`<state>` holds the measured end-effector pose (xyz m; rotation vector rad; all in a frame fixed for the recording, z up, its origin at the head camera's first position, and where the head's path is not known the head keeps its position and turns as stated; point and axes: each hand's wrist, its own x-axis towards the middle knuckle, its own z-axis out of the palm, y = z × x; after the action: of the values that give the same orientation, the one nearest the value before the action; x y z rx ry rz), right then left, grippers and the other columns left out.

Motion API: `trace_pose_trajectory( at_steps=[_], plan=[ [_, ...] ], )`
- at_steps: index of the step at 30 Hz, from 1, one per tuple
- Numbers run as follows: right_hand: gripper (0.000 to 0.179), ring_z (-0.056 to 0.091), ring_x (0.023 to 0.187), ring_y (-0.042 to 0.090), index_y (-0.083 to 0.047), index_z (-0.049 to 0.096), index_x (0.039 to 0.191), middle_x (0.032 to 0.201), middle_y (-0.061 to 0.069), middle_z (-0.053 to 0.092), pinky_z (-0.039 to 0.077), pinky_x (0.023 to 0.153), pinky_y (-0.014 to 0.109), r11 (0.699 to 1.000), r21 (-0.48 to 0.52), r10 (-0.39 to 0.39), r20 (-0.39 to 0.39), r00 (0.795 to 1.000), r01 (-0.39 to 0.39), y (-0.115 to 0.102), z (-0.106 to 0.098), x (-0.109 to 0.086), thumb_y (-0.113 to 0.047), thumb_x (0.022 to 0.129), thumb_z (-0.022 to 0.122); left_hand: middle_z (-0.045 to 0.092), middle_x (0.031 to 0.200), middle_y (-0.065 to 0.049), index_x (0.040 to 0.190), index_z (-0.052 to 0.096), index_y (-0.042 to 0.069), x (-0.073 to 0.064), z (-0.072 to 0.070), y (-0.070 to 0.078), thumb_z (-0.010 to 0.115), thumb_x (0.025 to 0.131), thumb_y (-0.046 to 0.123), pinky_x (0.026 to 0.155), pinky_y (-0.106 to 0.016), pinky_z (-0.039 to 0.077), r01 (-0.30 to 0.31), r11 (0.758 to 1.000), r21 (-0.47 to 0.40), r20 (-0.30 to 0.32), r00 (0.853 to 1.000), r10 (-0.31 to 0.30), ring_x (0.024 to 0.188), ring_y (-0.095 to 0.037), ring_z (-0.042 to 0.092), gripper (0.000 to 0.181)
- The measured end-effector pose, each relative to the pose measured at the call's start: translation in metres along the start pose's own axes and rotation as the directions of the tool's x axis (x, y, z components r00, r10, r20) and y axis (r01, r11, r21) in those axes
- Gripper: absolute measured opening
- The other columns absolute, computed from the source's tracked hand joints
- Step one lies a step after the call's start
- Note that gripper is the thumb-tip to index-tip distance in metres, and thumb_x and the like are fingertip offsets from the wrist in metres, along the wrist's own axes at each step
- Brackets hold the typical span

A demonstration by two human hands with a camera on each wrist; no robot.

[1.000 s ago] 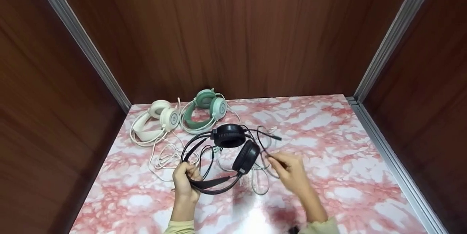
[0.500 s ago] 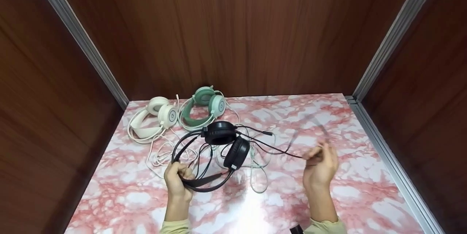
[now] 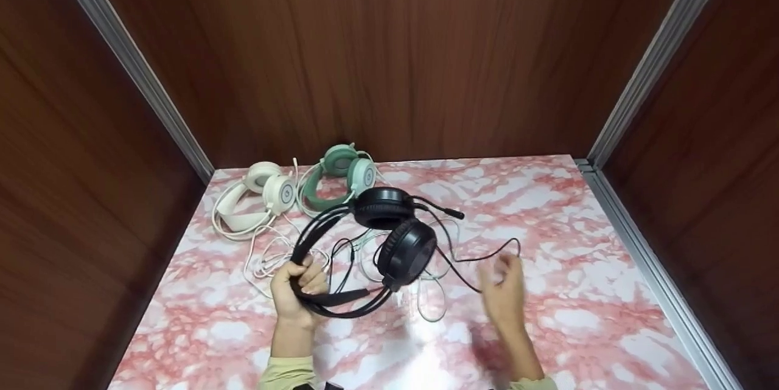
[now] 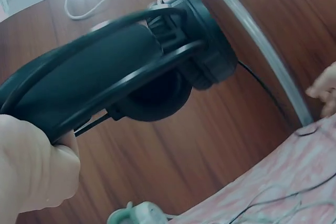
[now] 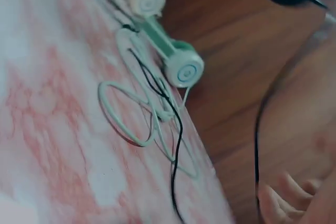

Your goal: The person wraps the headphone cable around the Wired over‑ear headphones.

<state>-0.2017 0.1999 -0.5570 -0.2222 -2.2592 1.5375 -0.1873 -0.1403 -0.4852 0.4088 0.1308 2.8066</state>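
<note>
My left hand (image 3: 295,292) grips the headband of a black headset (image 3: 409,253) and holds it above the table. The headset is tilted, ear cups toward the right, with its microphone boom (image 3: 453,213) sticking out. In the left wrist view the headband (image 4: 94,66) passes through the curled fingers of the left hand (image 4: 39,166). My right hand (image 3: 504,292), slightly blurred, is at the black cable (image 3: 465,277), thumb and fingers parted. In the right wrist view the cable (image 5: 256,156) runs past the fingertips of the right hand (image 5: 294,200).
A cream headset (image 3: 280,194) and a green headset (image 3: 363,175) stand at the table's back left. Their white cable (image 3: 268,265) and pale green cable (image 3: 433,317) lie loosely coiled on the marbled table (image 3: 578,317). Brown panels (image 3: 389,55) enclose the back and sides.
My right hand first drew the black cable out to the right, then came back left and lower, leaving the cable slack. The black headset has turned slightly in my left hand.
</note>
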Motion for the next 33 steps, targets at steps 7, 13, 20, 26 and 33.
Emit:
trace_pose_trajectory(
  at_steps=[7, 13, 20, 26, 33],
  plan=[
    [0.041, 0.053, 0.115, 0.037, -0.001, 0.052, 0.132, 0.123, 0.021, 0.059, 0.029, 0.101, 0.057, 0.851, -0.148, -0.469, 0.222, 0.855, 0.505, -0.004, 0.035, 0.013, -0.016, 0.094, 0.059, 0.017, 0.061, 0.011, 0.078, 0.044, 0.007, 0.009, 0.000, -0.011, 0.048, 0.078, 0.006, 0.045, -0.010, 0.028, 0.139, 0.987, -0.086, -0.002, 0.990, -0.140, 0.049, 0.000, 0.021, 0.004],
    [0.010, 0.064, 0.065, 0.038, -0.007, 0.060, 0.087, 0.070, 0.014, 0.063, 0.048, 0.055, 0.051, 0.788, -0.283, -0.458, 0.326, 0.827, 0.548, -0.012, 0.058, 0.012, -0.004, 0.093, 0.052, 0.020, 0.059, 0.010, 0.073, 0.043, 0.008, 0.019, 0.002, -0.031, 0.042, 0.077, 0.007, 0.039, -0.013, 0.029, 0.010, 0.999, -0.047, -0.188, 0.982, -0.019, 0.045, -0.002, 0.024, 0.004],
    [0.015, 0.058, 0.054, 0.026, -0.012, 0.053, 0.083, 0.058, -0.001, 0.050, 0.044, 0.048, 0.043, 0.689, -0.318, -0.481, 0.472, 0.739, 0.651, -0.046, 0.050, -0.004, -0.016, 0.096, 0.059, 0.029, 0.050, 0.008, 0.060, 0.035, 0.014, 0.047, -0.006, -0.045, 0.029, 0.081, 0.004, 0.036, -0.015, 0.028, -0.299, 0.912, 0.282, -0.432, 0.809, 0.398, 0.039, -0.003, 0.030, 0.024],
    [0.021, 0.040, 0.050, 0.011, -0.018, 0.048, 0.078, 0.055, -0.013, 0.033, 0.035, 0.048, 0.030, 0.704, -0.290, -0.451, 0.522, 0.724, 0.648, -0.059, 0.021, -0.008, -0.018, 0.097, 0.058, 0.031, 0.048, 0.006, 0.058, 0.034, 0.012, 0.055, -0.020, -0.036, 0.033, 0.078, -0.005, 0.036, -0.019, 0.027, -0.458, 0.700, 0.547, -0.395, 0.596, 0.699, 0.040, -0.006, 0.029, 0.026],
    [0.019, 0.057, 0.059, 0.025, -0.018, 0.054, 0.080, 0.061, -0.001, 0.050, 0.042, 0.050, 0.044, 0.762, -0.435, -0.258, 0.476, 0.841, 0.480, -0.045, 0.027, 0.009, -0.022, 0.099, 0.054, 0.036, 0.046, 0.005, 0.058, 0.038, 0.010, 0.045, -0.020, -0.025, 0.031, 0.079, 0.003, 0.038, -0.022, 0.038, -0.383, 0.901, 0.205, -0.514, 0.741, 0.432, 0.037, -0.007, 0.034, 0.023]
  ],
)
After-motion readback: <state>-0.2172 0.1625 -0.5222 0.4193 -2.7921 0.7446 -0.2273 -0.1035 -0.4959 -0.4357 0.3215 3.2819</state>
